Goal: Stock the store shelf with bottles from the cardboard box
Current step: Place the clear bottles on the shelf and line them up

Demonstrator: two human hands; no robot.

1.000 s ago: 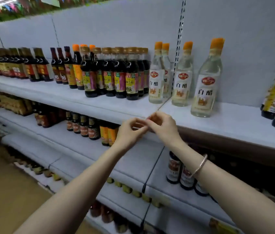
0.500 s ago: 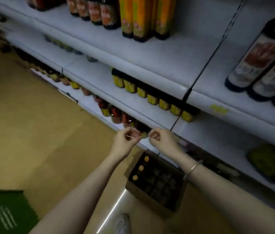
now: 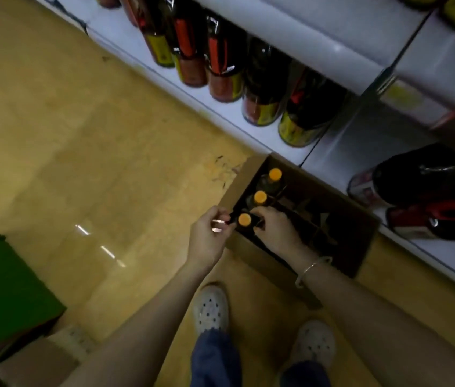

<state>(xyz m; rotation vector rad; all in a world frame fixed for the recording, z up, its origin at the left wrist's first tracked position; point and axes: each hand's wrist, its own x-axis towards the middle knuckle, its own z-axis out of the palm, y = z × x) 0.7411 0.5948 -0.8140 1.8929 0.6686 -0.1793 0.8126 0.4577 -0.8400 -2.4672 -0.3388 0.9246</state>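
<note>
Now the view has dropped from the upper shelves, where both hands met at the shelf edge a second ago, to the floor and the cardboard box (image 3: pixel 299 230) standing against the foot of the store shelf (image 3: pixel 248 129). Both hands have come down to the box's near-left corner. Three orange-capped bottles remain along the box's left wall: near bottle (image 3: pixel 244 219), middle bottle (image 3: pixel 260 197), far bottle (image 3: pixel 275 174); the other divider cells look empty, though dark. Left hand (image 3: pixel 209 238) is just left of the near bottle, fingers curled in a pinch; whether they hold the bottle neck or something small and shiny, cannot tell. Right hand (image 3: pixel 275 229) is just right of the same cap, fingers curled down at the neck; a firm grip is not plain. Judgement: next pick is starting, with the near bottle the likely one. Dark bottles (image 3: pixel 265 88) crowd the lowest shelf behind the box. A green carton (image 3: pixel 3 291) sits well left of it, the person's white shoes (image 3: pixel 211 310) just in front. Dividers may snag the lift.
</note>
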